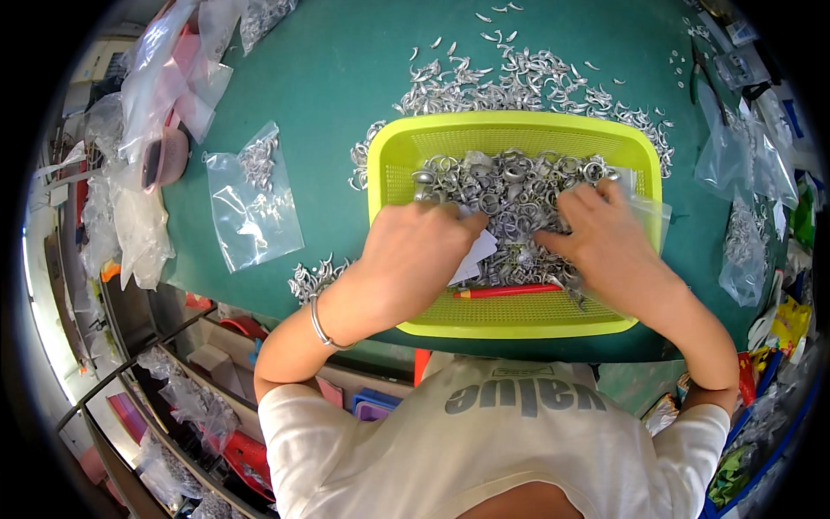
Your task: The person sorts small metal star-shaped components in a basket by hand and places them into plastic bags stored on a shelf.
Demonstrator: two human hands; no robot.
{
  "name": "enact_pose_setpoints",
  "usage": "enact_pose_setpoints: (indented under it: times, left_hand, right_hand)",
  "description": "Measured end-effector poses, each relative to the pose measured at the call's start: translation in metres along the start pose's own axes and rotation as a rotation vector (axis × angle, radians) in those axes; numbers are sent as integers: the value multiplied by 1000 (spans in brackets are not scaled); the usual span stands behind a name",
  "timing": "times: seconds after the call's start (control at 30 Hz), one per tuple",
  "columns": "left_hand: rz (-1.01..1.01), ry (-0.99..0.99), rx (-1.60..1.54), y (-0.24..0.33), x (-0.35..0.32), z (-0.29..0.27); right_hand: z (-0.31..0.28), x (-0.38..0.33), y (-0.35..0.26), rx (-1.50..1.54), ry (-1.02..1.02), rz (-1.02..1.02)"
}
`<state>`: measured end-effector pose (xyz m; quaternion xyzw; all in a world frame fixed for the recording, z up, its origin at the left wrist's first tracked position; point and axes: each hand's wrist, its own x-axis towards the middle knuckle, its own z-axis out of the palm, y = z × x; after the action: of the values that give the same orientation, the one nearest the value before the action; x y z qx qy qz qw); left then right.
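Observation:
A lime-green plastic basket (pixel 517 330) holds a heap of silvery metal ring-like pieces (pixel 510 186). My left hand (pixel 417 253), with a bangle at its wrist, reaches in at the left side. Its fingers are curled closed, and what they may hold is hidden. White paper slips (pixel 475 256) stick out beside it. On the right, my right hand (pixel 612 246) rests on the heap with thumb and fingers apart, pieces showing between them. A red pen-like stick (pixel 508 291) lies across the near part of the basket. Clear plastic (pixel 650 218) shows at the basket's right wall.
Loose curved metal pieces (pixel 519 82) lie beyond the basket on the green table (pixel 337 78). More pieces (pixel 316 278) lie at the near left. A clear bag (pixel 252 203) with pieces lies left. Pliers (pixel 705 73) and plastic bags (pixel 745 164) occupy the right edge.

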<state>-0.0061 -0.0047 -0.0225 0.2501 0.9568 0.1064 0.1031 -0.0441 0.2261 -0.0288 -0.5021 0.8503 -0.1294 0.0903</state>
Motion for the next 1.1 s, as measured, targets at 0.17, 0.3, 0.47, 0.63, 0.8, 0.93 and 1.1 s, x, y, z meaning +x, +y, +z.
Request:
enact_pose_setpoints:
  times: [0.17, 0.3, 0.47, 0.63, 0.8, 0.93, 1.1]
  left_hand:
    - [-14, 7, -53, -3, -2, -1]
    - [-11, -7, -89, -3, -3, -4]
    - [65, -41, -199, -2, -4, -1]
    - [153, -89, -289, 2, -4, 5]
    - [122, -59, -350, 4, -2, 4]
    - [48, 114, -392, -7, -9, 0]
    - [-145, -14, -28, -1, -8, 3]
  right_hand:
    - [-5, -4, 6, -44, 47, 165]
    - [-7, -5, 12, 72, 153, 286]
    - [-13, -4, 19, 152, 218, 365]
    - [-3, 8, 16, 71, 271, 292]
    - [2, 15, 14, 123, 196, 297]
    - [-14, 12, 14, 363, 201, 473]
    - [-14, 13, 7, 328, 218, 349]
